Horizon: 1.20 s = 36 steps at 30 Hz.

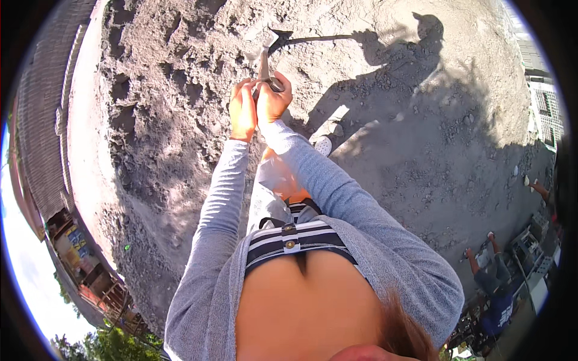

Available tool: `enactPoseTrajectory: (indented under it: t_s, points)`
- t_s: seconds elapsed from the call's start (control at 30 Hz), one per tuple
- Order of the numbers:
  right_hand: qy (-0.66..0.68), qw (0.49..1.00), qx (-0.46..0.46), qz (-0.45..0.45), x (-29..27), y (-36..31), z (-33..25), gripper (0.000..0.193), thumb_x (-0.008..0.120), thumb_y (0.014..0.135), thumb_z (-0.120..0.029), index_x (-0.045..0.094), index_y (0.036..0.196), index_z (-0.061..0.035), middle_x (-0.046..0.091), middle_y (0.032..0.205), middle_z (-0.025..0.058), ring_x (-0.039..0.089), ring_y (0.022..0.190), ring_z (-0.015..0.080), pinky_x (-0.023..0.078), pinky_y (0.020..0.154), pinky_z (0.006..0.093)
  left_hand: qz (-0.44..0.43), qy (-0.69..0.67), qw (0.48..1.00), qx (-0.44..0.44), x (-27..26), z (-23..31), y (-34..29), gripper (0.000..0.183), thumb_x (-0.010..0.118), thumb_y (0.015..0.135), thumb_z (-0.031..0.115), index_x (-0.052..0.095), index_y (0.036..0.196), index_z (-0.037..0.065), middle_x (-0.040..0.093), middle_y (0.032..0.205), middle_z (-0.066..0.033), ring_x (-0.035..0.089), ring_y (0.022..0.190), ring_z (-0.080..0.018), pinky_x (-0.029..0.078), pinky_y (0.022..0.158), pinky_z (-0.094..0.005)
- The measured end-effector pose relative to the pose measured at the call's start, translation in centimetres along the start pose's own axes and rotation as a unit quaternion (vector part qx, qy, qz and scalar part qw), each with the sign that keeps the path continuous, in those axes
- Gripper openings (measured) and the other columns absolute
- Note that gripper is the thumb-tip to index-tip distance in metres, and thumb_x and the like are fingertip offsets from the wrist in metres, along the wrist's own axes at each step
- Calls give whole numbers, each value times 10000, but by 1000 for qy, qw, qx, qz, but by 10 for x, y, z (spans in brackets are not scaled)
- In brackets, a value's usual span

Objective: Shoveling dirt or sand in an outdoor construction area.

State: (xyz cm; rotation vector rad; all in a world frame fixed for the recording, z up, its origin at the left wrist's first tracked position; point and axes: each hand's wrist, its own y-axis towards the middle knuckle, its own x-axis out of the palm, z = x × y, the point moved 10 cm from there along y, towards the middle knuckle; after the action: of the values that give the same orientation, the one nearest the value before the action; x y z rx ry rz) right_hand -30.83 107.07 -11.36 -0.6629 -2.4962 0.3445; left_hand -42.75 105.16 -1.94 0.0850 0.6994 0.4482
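Both of my hands are closed, close together, around the handle of a long-handled digging tool (264, 65), held out ahead of me at arm's length. Its pale, sunlit blade (268, 38) is at the broken soil; whether it is a shovel or a hoe I cannot tell. My left hand (242, 111) wraps the handle from the left. My right hand (274, 99) grips it beside the left, fingers curled round. The handle's near end is hidden by my hands. Below them are my light trousers and a white shoe (323, 145).
Rough soil (162, 114) with several dug holes spreads to the left; flatter grey ground (415, 174) lies right. My shadow (385, 78) falls across it. A corrugated roof (45, 114) borders the far left. Another person (497, 283) is at lower right, near a pale crate (530, 243).
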Motion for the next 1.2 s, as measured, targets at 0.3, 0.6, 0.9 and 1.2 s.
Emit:
enactPoseTrajectory:
  t_s: [0.3,0.6,0.9,1.2]
  points:
    - [-6,993,113,-37,-19,24,-23,312,545,688,86,532,995,32,589,744,88,559,583,127,471,524,231,-159,-12,974,-163,67,-10,-19,336,335,902,195,605,922,-5,627,870,-203,612,806,-323,478,680,-394]
    - [-230,966,121,-2,-154,166,-11,272,613,698,-39,561,956,27,585,699,77,533,502,132,437,431,251,-244,14,954,-173,263,-36,-1,512,295,914,399,642,824,34,623,670,-168,606,642,-339,474,649,-411]
    - [-266,926,192,187,-296,159,33,71,596,679,-4,525,672,-5,507,575,53,473,437,141,368,393,276,-240,-203,846,-430,194,-160,14,489,328,913,412,631,956,31,643,736,-111,564,537,-153,454,521,-258]
    - [-239,948,130,167,-102,156,-60,182,630,688,30,479,764,-39,535,656,26,469,495,86,365,431,212,-98,-384,614,-683,237,-365,30,926,297,773,742,296,1335,7,407,1305,-170,438,1135,-360,374,954,-440]
